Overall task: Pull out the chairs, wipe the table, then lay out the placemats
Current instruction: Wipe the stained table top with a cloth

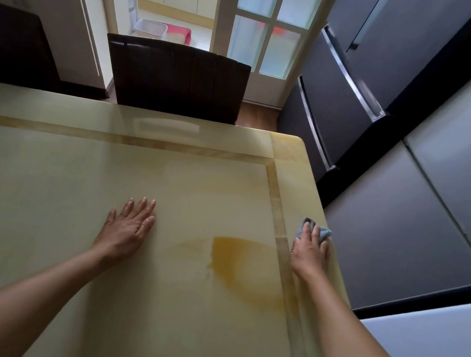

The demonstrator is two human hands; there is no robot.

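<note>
A glossy yellow-green stone table with a tan inlaid border fills the lower left of the head view. My left hand lies flat on its middle, fingers straight and spread. My right hand presses a small grey-blue cloth onto the table's right edge, fingers straight over it. Two dark brown chairs stand at the far side: one behind the far right part, another at the far left. No placemats are in sight.
A dark grey fridge with metal handles stands close to the table's right side. Grey and white panels run along the right. A glazed door and an open doorway lie behind the chairs.
</note>
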